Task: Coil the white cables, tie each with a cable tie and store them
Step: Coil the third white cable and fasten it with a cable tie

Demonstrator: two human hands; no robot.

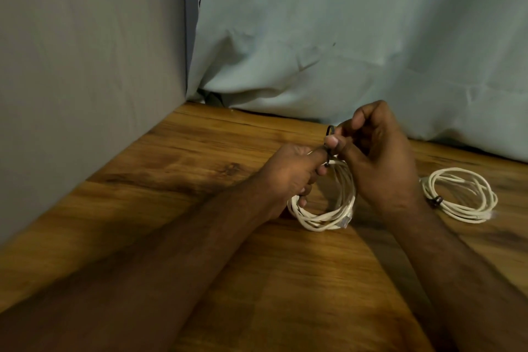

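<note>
The wooden table (177, 168) is bounded on the left by a grey panel (85, 66) and at the back by a pale cloth (343, 37); bare wood is seen between the panel and the hands. A white cable coil (328, 217) is gripped near the table's middle by the left hand (288, 177), its plug end low. A black cable tie (415, 134) at the coil's top is pinched by the right hand (380, 157). A second coil (460, 194), already bound by a dark tie (437, 200), lies to the right.
</note>
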